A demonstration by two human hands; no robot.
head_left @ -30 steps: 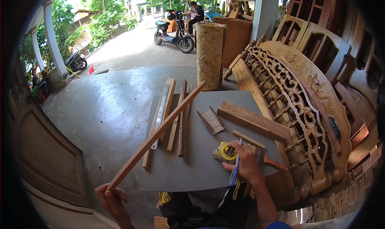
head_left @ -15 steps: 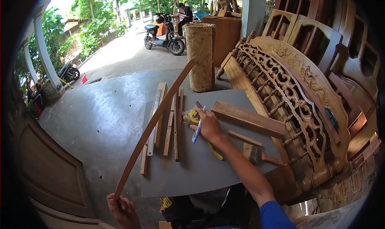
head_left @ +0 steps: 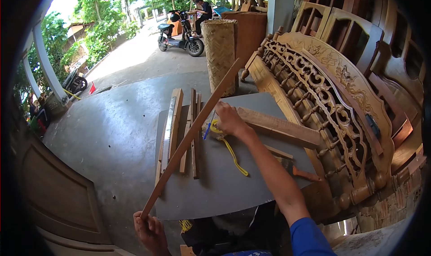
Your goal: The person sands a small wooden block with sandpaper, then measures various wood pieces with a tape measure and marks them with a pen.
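Observation:
My left hand (head_left: 150, 231) is closed around the lower end of a long, thin wooden strip (head_left: 193, 132), which slants up and away to the right above the table. My right hand (head_left: 230, 118) is curled near the strip's upper part with a blue pen (head_left: 207, 131) in its fingers, the blue end pointing down. Just below that hand lies a yellow tape measure (head_left: 217, 126) with its yellow strap (head_left: 235, 159) trailing toward me. Left of them, a metal ruler (head_left: 169, 128) rests along several narrow wood pieces (head_left: 178, 103), partly covered by the strip.
The grey tabletop (head_left: 224, 193) also carries a thick wooden block (head_left: 283, 128) and a brush with an orange handle (head_left: 306, 174), partly behind my forearm. Carved wooden panels (head_left: 323, 85) lean along the right. Beyond stand a woven roll (head_left: 219, 54), a scooter (head_left: 184, 43) and a seated person (head_left: 205, 13).
The strip has shifted right, its upper end now past my right hand. My right hand has moved slightly up with the pen, toward the strip. My left hand has moved right.

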